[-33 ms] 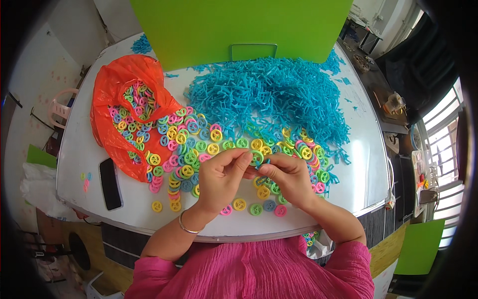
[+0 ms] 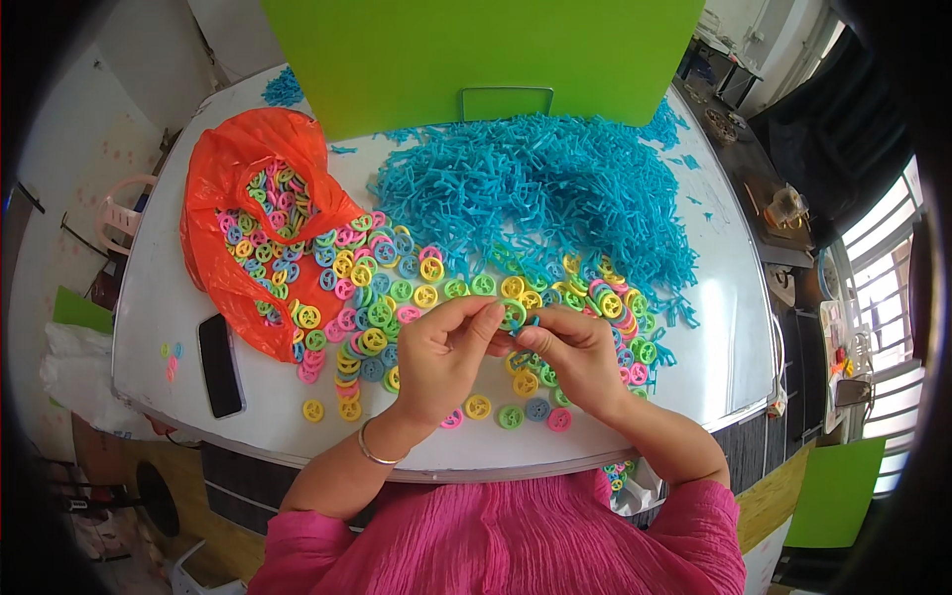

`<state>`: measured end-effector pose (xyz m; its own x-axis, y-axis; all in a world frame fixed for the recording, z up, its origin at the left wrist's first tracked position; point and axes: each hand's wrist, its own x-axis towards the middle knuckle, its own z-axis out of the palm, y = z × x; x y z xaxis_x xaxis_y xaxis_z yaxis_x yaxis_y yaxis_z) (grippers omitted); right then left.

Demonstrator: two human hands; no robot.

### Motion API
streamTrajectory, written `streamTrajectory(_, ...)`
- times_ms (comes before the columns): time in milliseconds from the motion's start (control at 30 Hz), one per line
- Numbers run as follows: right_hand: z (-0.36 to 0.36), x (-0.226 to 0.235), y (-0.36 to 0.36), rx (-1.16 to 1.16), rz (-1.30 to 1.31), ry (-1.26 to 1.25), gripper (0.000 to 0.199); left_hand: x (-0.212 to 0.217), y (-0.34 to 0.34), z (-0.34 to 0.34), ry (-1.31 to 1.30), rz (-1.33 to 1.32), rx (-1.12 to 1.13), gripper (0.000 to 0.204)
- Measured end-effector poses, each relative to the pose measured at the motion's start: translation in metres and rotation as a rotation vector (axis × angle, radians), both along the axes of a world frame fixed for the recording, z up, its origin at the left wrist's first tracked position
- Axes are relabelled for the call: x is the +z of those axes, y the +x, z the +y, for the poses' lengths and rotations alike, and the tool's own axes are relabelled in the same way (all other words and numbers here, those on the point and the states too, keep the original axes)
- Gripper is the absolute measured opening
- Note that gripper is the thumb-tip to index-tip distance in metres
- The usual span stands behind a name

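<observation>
Over the near part of the table my left hand pinches a small green plastic wheel with spokes between thumb and fingers. My right hand meets it from the right, thumb and forefinger closed on a small blue plastic piece against the wheel. Fingers partly hide the joint between the two. Around and under both hands lie loose wheels in pink, yellow, green and blue, such as a yellow wheel. Beyond them a large heap of blue plastic pieces spreads across the table.
An open red plastic bag with many coloured wheels lies at the left. Near it is a black phone on the white table. A green panel with a metal handle stands behind the blue heap.
</observation>
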<state>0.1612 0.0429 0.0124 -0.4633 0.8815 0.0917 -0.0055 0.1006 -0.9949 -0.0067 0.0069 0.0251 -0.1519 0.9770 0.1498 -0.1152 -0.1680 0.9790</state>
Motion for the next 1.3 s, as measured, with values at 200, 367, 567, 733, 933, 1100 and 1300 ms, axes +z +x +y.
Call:
streamTrajectory(200,-0.005,-0.004,-0.007,-0.133,0.130,-0.104,0.014,-0.010,0.007,-0.003,0.046,-0.020,0.025,0.017)
streamTrajectory(367,0.004,0.013,0.004,-0.028,-0.271,0.409,0.019,-0.006,0.001,-0.004,0.029,0.009,0.000,0.016)
streamTrajectory(567,0.004,0.018,0.005,-0.111,-0.325,0.564,0.023,-0.010,0.005,-0.003,0.094,0.076,0.001,0.016)
streamTrajectory(733,-0.003,0.018,-0.001,-0.202,-0.303,0.653,0.024,-0.015,0.006,-0.003,0.308,0.270,0.073,0.018)
streamTrajectory(933,-0.001,0.018,0.001,-0.175,-0.234,0.584,0.027,-0.013,0.008,-0.005,0.310,0.194,0.081,0.018)
streamTrajectory(1100,0.000,0.019,0.002,-0.159,-0.256,0.565,0.028,-0.015,0.006,-0.004,0.245,0.062,0.013,0.018)
streamTrajectory(1300,0.005,0.016,0.006,-0.285,-0.395,0.950,0.036,-0.006,0.006,0.001,0.180,-0.029,-0.132,0.024)
